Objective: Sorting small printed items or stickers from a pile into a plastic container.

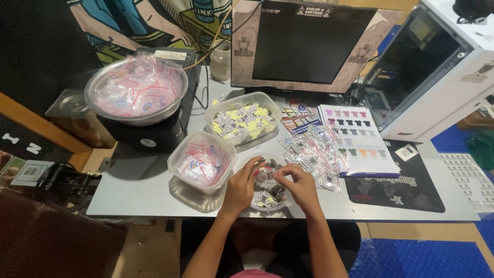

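My left hand (240, 186) and my right hand (300, 186) hover together over a small round dish (267, 194) of little printed tags at the table's front edge. The fingers of both hands are bunched over the dish; the right-hand fingertips pinch a small tag or bag, too small to tell which. Just left of my left hand stands a clear tub (201, 160) filled with small zip bags with red strips. To the right of my right hand lies a heap of filled little bags (315, 154).
A second clear tub (243, 121) with yellow and white tags stands behind. A steel bowl (135, 91) of empty zip bags sits at the back left on a black device. A dark monitor (307, 44), a shirt colour chart (356, 135) and a black mat (399, 186) lie to the right.
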